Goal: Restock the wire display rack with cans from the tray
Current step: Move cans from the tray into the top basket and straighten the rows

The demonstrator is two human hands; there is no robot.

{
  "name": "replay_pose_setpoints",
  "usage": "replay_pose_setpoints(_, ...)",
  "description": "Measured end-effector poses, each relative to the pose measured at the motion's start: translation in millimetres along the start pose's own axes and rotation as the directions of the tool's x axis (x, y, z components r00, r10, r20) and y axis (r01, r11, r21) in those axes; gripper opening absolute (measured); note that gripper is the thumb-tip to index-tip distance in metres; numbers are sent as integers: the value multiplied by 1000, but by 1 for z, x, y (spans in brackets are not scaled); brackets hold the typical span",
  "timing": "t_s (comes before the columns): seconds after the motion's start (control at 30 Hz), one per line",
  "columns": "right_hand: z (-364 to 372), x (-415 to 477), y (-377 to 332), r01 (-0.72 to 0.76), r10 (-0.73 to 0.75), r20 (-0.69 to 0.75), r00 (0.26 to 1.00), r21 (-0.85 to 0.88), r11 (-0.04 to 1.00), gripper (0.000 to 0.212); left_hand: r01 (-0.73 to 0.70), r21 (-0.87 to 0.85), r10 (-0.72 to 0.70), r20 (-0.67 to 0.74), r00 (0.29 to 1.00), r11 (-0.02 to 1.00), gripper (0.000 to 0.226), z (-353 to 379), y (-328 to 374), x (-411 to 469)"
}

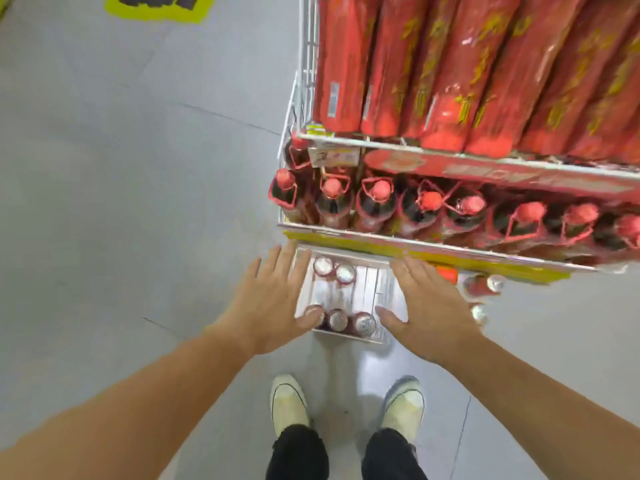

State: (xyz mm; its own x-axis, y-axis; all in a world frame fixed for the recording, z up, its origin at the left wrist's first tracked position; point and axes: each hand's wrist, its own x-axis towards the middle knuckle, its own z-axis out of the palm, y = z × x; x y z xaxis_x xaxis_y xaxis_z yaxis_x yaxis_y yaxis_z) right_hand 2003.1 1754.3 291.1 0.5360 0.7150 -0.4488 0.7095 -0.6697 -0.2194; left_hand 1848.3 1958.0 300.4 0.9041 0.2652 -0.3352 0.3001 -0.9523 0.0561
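Observation:
A clear tray (372,289) lies on the floor in front of my feet, below the white wire display rack (415,242). In the tray stand several red cans with silver tops: two at its far left (334,270) and three along its near edge (349,322). My left hand (273,299) hovers over the tray's left side with fingers spread and nothing in it. My right hand (429,303) hovers over the tray's right side, also spread and holding nothing. More cans (483,284) sit low on the rack to the right of the tray.
The rack's middle shelf holds a row of dark bottles with red caps (426,206); the top shelf holds tall red packs (467,71). Grey floor spreads to the left, with a yellow floor marking (156,6) far off. My two shoes (346,403) stand just behind the tray.

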Motion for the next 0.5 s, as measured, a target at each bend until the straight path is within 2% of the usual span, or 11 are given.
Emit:
replay_pose_setpoints(0.17,116,61,17,-36,30,96,995,61,997,83,52,-96,-48,49,998,994,93,125,-13,48)
replay_pose_setpoints(0.27,174,94,25,-83,68,114,991,128,988,84,131,-192,-103,152,983,973,99,187,-19,77)
replay_pose_setpoints(0.5,265,173,44,-118,93,119,989,227,967,82,187,-198,-138,239,961,962,88,294,-37,145)
